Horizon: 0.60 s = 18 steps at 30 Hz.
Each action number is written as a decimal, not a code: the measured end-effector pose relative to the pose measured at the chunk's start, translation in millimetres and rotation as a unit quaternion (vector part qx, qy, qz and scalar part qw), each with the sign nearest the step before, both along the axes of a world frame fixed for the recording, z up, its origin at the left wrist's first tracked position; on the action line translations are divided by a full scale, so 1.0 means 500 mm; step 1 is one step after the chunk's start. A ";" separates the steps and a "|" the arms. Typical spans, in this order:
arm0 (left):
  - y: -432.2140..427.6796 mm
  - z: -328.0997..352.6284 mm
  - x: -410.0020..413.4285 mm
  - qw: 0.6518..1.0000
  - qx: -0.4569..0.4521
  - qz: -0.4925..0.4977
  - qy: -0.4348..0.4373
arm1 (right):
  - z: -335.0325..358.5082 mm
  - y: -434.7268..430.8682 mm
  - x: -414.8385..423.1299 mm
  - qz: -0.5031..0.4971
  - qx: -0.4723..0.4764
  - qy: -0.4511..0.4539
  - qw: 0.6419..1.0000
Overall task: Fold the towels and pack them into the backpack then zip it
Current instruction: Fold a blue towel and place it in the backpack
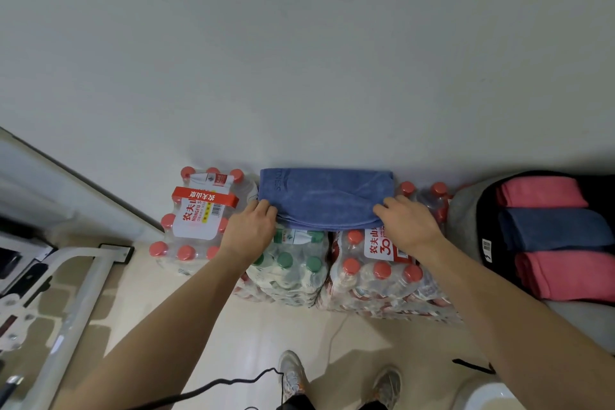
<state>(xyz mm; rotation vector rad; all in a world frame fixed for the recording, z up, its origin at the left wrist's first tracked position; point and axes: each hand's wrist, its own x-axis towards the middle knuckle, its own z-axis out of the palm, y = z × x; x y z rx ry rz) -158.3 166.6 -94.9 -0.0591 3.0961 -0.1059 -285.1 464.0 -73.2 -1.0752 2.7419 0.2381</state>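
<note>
A folded blue terry towel (326, 198) lies flat on shrink-wrapped packs of red-capped water bottles (376, 280) and a green-capped bottle pack (293, 273), tight against the white wall (299, 60). The left hand (251, 231) pinches its near left corner, fingers curled on the cloth; the right hand (411, 223) grips the near right corner likewise. Just to the right lies an open black backpack (486, 230) — inside, a dark blue folded towel (552, 230) sits between two pink folded towels (539, 191). A white metal frame (76, 293) stands well apart at left.
</note>
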 end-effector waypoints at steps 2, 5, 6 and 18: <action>0.003 0.030 -0.007 0.999 0.034 0.024 0.034 | 0.020 0.006 0.006 -0.014 -0.030 -0.003 0.999; -0.007 0.097 -0.016 0.991 0.091 0.059 0.082 | 0.082 0.012 0.003 -0.065 -0.129 -0.032 0.989; -0.012 0.125 -0.023 0.987 0.106 0.072 0.095 | 0.110 0.012 -0.001 -0.086 -0.161 -0.043 0.982; -0.043 0.312 -0.088 0.949 0.252 0.137 0.131 | 0.270 0.017 -0.035 -0.057 -0.182 -0.107 0.976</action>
